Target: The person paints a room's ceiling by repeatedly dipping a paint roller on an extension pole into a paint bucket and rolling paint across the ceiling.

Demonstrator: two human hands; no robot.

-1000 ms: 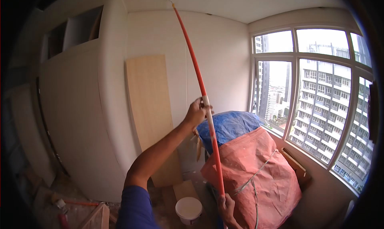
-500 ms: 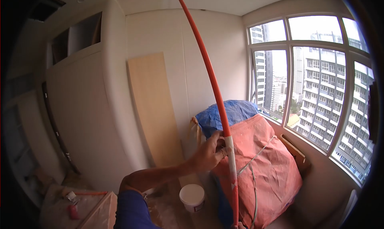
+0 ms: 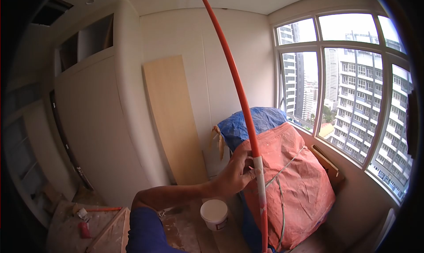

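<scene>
A long orange pole (image 3: pixel 237 83) rises from the bottom edge to the top of the view, curved by the lens, with a white band on its lower part. My left hand (image 3: pixel 240 173) is closed around it at the top of that band, the arm in a blue sleeve reaching in from the lower left. Only a sliver of my right hand (image 3: pixel 269 251) shows at the bottom edge, against the pole's lower part; most of its fingers are out of frame. The pole's upper end is out of view. Behind it stands a bulky pile under a pink sheet (image 3: pixel 300 182).
A blue tarp (image 3: pixel 251 120) covers the pile's back. A white bucket (image 3: pixel 214 213) stands on the floor beside it. One wooden board (image 3: pixel 174 120) leans on the wall. At lower left, a red-handled tool (image 3: pixel 84 229) lies on a dusty surface. Windows (image 3: pixel 349 98) fill the right side.
The view has shifted slightly, and the pole and my left hand sit a little lower and further right. Less of my right hand shows at the bottom edge. My left grip looks the same.
</scene>
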